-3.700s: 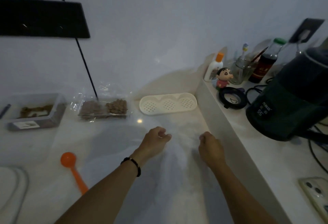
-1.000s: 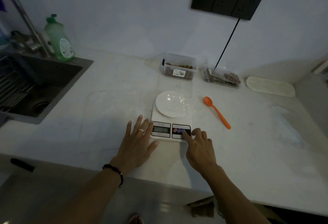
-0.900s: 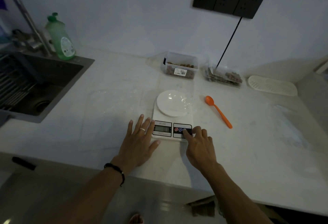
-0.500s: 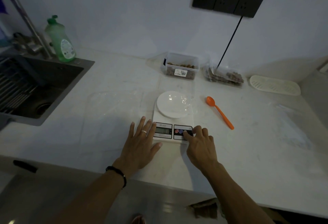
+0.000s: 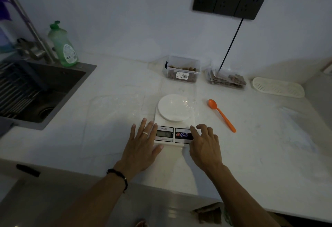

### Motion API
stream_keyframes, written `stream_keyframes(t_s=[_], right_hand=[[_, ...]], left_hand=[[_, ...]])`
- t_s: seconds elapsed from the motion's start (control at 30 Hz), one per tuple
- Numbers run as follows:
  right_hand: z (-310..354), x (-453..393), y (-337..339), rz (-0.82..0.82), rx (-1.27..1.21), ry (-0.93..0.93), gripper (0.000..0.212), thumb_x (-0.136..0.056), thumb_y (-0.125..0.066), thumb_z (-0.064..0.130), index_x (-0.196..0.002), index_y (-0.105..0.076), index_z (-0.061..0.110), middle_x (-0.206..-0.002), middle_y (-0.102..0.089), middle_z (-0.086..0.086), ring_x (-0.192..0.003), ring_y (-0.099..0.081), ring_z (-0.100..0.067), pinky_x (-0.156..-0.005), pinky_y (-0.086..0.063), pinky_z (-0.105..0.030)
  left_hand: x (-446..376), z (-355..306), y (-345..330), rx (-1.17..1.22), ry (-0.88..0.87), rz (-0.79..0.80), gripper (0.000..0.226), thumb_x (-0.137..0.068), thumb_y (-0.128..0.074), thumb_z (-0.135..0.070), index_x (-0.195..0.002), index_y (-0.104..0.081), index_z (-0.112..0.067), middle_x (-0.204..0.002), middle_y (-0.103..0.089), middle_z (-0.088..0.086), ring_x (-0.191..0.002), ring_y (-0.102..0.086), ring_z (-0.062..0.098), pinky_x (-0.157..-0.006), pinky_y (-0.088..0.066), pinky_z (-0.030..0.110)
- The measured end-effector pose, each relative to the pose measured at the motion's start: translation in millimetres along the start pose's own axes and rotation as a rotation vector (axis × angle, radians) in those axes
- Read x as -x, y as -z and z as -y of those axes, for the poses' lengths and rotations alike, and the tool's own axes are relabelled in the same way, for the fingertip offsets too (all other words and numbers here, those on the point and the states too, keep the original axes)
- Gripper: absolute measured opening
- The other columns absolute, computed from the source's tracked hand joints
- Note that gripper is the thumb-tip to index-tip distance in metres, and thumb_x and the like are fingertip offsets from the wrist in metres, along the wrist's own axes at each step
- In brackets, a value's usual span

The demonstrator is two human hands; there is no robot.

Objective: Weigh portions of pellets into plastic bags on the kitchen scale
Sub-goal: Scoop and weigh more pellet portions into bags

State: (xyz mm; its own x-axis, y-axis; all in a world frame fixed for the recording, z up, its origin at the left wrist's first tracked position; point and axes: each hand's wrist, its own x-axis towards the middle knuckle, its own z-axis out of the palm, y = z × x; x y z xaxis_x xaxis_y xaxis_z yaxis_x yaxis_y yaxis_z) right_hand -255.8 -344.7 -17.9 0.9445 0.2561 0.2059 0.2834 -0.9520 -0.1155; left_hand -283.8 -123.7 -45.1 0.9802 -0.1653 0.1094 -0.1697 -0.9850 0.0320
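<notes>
The white kitchen scale stands near the counter's front edge, with a clear plastic bag draped over the right side of its round platform. My left hand lies flat on the counter, fingers spread, touching the scale's left edge by the display. My right hand rests at the scale's right front corner, its index finger stretched onto the right end of the button panel. Brown pellets fill a clear tub at the back. Filled pellet bags are stacked beside it. An orange spoon lies right of the scale.
Flat clear bags lie left of the scale. A dark sink with a green soap bottle takes the left end. A white perforated tray sits back right. A black cable hangs from the wall sockets.
Seconds ago I faced the counter's right end with both hands curled. Over the last second my right index fingertip slid from the buttons toward the panel's right end; my left hand stayed put.
</notes>
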Motion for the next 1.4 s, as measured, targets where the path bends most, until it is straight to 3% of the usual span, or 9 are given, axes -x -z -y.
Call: stream_keyframes(t_s=[0.3, 0.57, 0.7, 0.9, 1.0, 1.23, 1.3, 1.4], right_hand=[[-3.7, -1.9, 0.4, -0.023, -0.024, -0.021, 0.047, -0.083, -0.067, 0.021, -0.126, -0.055, 0.007, -0.119, -0.06, -0.016, -0.102, -0.059, -0.034, -0.077, -0.053, -0.045], [-11.3, -15.2, 5.8, -0.01, -0.049, -0.036, 0.042, -0.087, -0.062, 0.023, -0.127, -0.055, 0.009, -0.123, -0.057, -0.016, -0.106, -0.057, -0.034, -0.08, -0.051, -0.046], [-22.0, -36.0, 13.6, 0.062, -0.139, -0.132, 0.044, -0.097, -0.047, 0.028, -0.138, -0.044, 0.012, -0.134, -0.05, -0.011, -0.119, -0.048, -0.028, -0.095, -0.045, -0.041], [-35.9, -89.0, 14.8, 0.126, -0.489, -0.391, 0.044, -0.098, -0.046, 0.028, -0.141, -0.042, 0.016, -0.141, -0.049, -0.008, -0.126, -0.049, -0.023, -0.103, -0.043, -0.038], [-39.2, -117.4, 12.0, 0.172, -0.566, -0.471, 0.045, -0.098, -0.048, 0.028, -0.141, -0.042, 0.014, -0.136, -0.055, -0.007, -0.12, -0.055, -0.022, -0.102, -0.045, -0.036], [-43.9, -158.4, 4.0, 0.353, -0.739, -0.599, 0.044, -0.09, -0.064, 0.014, -0.132, -0.05, 0.009, -0.114, -0.067, -0.01, -0.094, -0.063, -0.016, -0.078, -0.046, -0.02], [-47.4, -163.2, 4.6, 0.339, -0.773, -0.563, 0.032, -0.09, -0.063, 0.008, -0.121, -0.06, 0.008, -0.109, -0.068, -0.009, -0.083, -0.062, -0.011, -0.071, -0.048, -0.015], [-55.1, -171.2, 12.0, 0.318, -0.998, -0.59, 0.015, -0.088, -0.06, -0.002, -0.095, -0.07, 0.006, -0.084, -0.068, -0.009, -0.063, -0.06, -0.012, -0.062, -0.052, -0.021]], left_hand=[[-2.9, -2.0, 9.3, 0.005, -0.001, -0.013, 0.074, -0.092, -0.026, -0.058, -0.141, -0.044, -0.005, -0.145, -0.046, 0.013, -0.14, -0.032, 0.033, -0.11, -0.024, 0.055], [-18.8, 0.3, 19.6, 0.057, -0.014, 0.004, 0.079, -0.092, -0.017, -0.061, -0.147, -0.031, -0.006, -0.154, -0.032, 0.013, -0.147, -0.014, 0.03, -0.115, -0.007, 0.05], [-49.6, -0.8, 32.6, 0.074, -0.06, -0.037, 0.079, -0.09, -0.02, -0.059, -0.145, -0.036, -0.005, -0.152, -0.036, 0.014, -0.146, -0.018, 0.031, -0.114, -0.009, 0.049], [-124.2, -4.4, 47.2, 0.136, -0.106, 0.085, 0.083, -0.086, -0.019, -0.06, -0.153, -0.012, -0.012, -0.16, -0.014, 0.006, -0.149, 0.003, 0.022, -0.119, 0.004, 0.049], [-157.9, -6.4, 43.1, 0.143, -0.146, 0.134, 0.081, -0.09, -0.027, -0.062, -0.153, -0.01, -0.014, -0.161, -0.012, 0.004, -0.148, 0.003, 0.02, -0.119, 0.003, 0.049], [-199.5, -10.3, 34.8, 0.19, -0.247, 0.283, 0.094, -0.087, -0.048, -0.066, -0.153, -0.005, -0.014, -0.161, -0.007, 0.003, -0.148, 0.003, 0.018, -0.119, 0.001, 0.047], [-205.0, -11.6, 34.0, 0.198, -0.259, 0.341, 0.106, -0.08, -0.052, -0.072, -0.153, -0.002, -0.013, -0.162, -0.004, 0.004, -0.148, 0.004, 0.018, -0.12, 0.002, 0.047], [-210.4, -18.7, 34.5, 0.227, -0.249, 0.375, 0.129, -0.064, -0.059, -0.082, -0.152, 0.006, -0.013, -0.162, 0.0, 0.006, -0.148, 0.006, 0.019, -0.12, 0.003, 0.047]])
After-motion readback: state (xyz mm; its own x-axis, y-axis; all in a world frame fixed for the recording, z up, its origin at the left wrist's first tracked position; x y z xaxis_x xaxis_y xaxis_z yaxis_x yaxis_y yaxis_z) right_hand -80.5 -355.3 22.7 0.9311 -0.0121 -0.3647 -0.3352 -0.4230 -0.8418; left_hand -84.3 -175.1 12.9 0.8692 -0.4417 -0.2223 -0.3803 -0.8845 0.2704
